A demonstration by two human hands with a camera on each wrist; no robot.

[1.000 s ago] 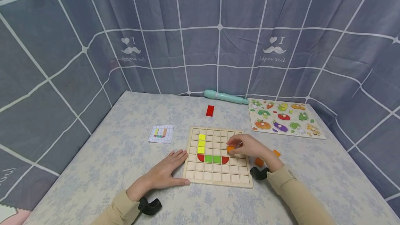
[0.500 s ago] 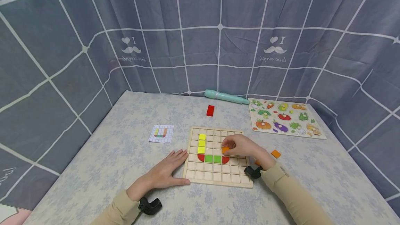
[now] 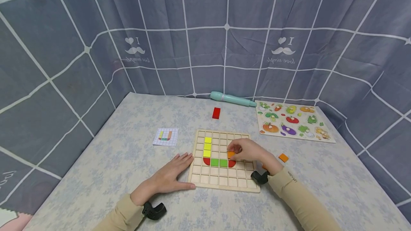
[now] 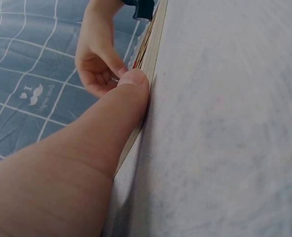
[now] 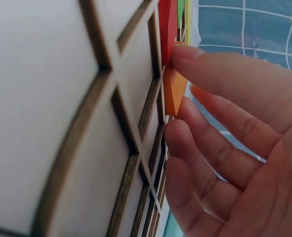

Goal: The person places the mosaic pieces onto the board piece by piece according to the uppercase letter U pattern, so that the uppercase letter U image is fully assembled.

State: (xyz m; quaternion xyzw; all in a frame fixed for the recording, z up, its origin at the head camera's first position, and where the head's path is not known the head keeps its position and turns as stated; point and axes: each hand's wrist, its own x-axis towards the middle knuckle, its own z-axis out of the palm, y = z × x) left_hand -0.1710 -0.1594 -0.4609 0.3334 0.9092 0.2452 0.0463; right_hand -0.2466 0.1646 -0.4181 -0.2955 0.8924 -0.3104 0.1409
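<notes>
A wooden grid board [image 3: 218, 181] lies on the table. It holds a column of yellow square tiles [image 3: 207, 147], two green square tiles [image 3: 219, 163] and two red rounded corner tiles [image 3: 207, 161]. My right hand [image 3: 248, 149] is over the board's right half, pinching an orange square tile [image 5: 174, 89] by the cell just above the right-hand red tile. In the right wrist view the thumb and a finger are at this tile's two ends; whether it sits fully in the cell I cannot tell. My left hand [image 3: 170, 174] rests flat, fingers straight, with thumb and fingertips against the board's left edge.
Right of the board lies a loose orange tile [image 3: 283, 158], with another partly hidden under the right wrist. A pattern card [image 3: 166, 137] is at left. Behind are a red block [image 3: 216, 113], a teal pen-like stick [image 3: 232, 99] and a vegetable puzzle board [image 3: 293, 120].
My right hand has moved a little left with the orange tile and brought it down to the cell above the red corner tile. The left hand has stayed put.
</notes>
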